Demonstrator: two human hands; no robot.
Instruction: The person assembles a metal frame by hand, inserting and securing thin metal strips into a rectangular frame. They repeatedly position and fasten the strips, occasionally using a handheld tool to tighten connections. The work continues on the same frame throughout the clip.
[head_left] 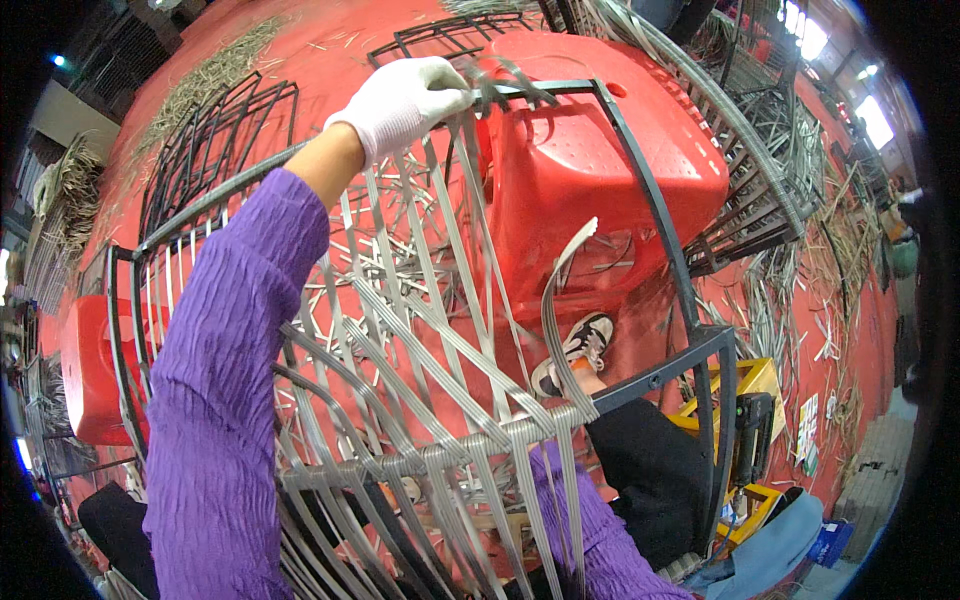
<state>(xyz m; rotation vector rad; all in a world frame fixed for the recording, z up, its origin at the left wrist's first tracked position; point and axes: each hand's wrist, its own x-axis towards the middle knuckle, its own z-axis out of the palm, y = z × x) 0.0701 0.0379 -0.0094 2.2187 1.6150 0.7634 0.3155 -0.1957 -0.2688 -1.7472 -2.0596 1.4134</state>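
My left hand, in a white glove, is closed at the far bar of a black metal frame, pinching a grey flat strip there. Grey strips stretch between that bar and the nearer, strip-wrapped crossbar, where several cross at a slant. One loose strip curls up from the crossbar, its end free. My right arm, in a purple sleeve, reaches under the near part of the frame. Strips and the crossbar hide my right hand, so its fingers do not show.
A red plastic stool stands under the far bar, and another red plastic piece is at the left. Bare black frames and strip scraps lie on the red floor. A partly wrapped frame and yellow crate are at right.
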